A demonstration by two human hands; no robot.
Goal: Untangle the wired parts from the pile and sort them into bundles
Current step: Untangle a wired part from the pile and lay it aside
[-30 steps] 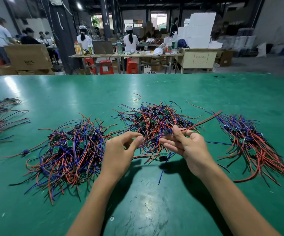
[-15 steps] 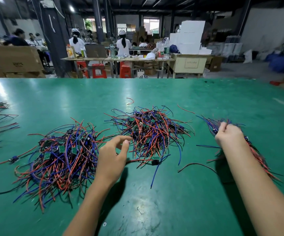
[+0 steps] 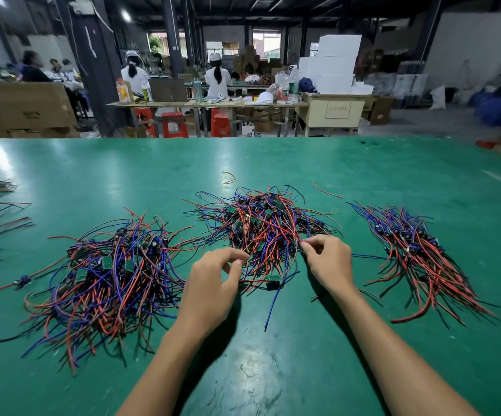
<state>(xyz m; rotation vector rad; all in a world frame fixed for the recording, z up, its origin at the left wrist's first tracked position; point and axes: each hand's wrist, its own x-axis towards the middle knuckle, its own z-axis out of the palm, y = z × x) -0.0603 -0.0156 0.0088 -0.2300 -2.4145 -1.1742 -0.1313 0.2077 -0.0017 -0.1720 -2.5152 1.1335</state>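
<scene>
We work at the tangled pile (image 3: 261, 232) in the frame's centre on the green table (image 3: 273, 370). Our right hand (image 3: 328, 261) pinches a red wire; our left hand (image 3: 213, 277) hangs loosely curled, grasping nothing. The parts look light and limp and likely to snag; we judge it best to hold near a small board and draw gently.

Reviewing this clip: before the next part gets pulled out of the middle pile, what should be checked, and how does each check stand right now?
1. Right hand pinches a wire at the middle pile: ok.
2. Left hand at the pile's near edge, curled; holding a wire: cannot tell.
3. Pinched wire free of its neighbours: not ok, pile is densely tangled.
4. Right bundle lies combed and apart from the pile: ok.
5. Bare green table in front for drawing a part out: ok.
</scene>
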